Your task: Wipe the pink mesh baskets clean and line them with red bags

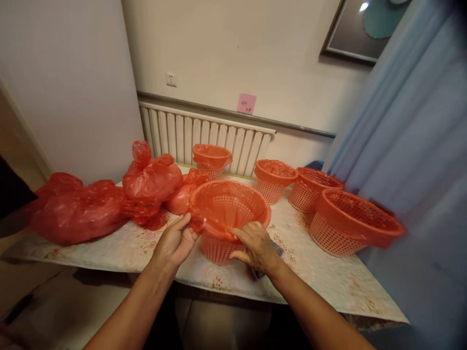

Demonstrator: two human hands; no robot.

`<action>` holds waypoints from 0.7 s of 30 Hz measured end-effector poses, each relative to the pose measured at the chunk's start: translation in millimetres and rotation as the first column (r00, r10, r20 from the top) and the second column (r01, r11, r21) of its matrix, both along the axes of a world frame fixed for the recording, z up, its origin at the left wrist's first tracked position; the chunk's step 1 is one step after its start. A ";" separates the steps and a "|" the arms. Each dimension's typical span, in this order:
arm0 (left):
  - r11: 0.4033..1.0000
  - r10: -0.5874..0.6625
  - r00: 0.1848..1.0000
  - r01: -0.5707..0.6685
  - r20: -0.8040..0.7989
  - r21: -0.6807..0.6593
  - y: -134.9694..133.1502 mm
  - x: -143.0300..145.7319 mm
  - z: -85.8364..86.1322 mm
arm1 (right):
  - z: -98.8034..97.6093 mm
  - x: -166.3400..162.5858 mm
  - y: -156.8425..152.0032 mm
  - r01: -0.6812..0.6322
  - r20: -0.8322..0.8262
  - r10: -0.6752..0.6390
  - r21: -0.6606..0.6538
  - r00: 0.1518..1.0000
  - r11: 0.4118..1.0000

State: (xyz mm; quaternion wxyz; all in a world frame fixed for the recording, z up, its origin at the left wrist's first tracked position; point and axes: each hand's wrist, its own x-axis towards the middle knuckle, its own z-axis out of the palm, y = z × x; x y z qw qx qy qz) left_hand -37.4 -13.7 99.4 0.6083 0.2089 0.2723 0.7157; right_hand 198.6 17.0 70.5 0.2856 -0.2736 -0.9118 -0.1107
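An orange-red plastic basket with a perforated wall stands upright near the table's front edge. A thin red plastic bag lines it, its edge folded over the near rim. My left hand pinches the bag's edge at the left of the rim. At the front right of the rim, my right hand grips the bag's edge, with one digit stretched below it. Partly hidden behind my right wrist lies a small dark patterned item that I cannot make out.
Filled red bags lie at the left, with a knotted one beside them. More lined baskets stand at the right and back on the flowered tablecloth. A radiator and a blue curtain border the table.
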 end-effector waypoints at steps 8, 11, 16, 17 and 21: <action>0.920 0.349 0.431 -0.327 -0.832 0.217 31.2 19.2 6.8 | -6.4 1.5 -1.2 0.043 -0.099 -0.040 0.023 0.994 0.999; 0.901 0.367 0.238 -0.330 -0.899 0.281 32.6 20.0 6.9 | -11.2 4.4 -0.4 0.039 -0.142 -0.034 0.028 0.989 0.999; 0.944 0.331 0.432 -0.160 -0.839 0.290 25.9 24.1 5.0 | -16.1 3.3 -2.2 0.080 -0.133 -0.070 0.073 0.989 0.994; 0.948 0.317 0.464 -0.119 -0.827 0.296 24.4 25.0 4.3 | -17.1 2.7 -2.4 0.093 -0.129 -0.081 0.085 0.988 0.992; 0.939 0.336 0.404 -0.077 -0.851 0.334 21.3 26.5 1.3 | -23.0 4.6 0.4 0.087 -0.153 -0.068 0.118 0.986 0.989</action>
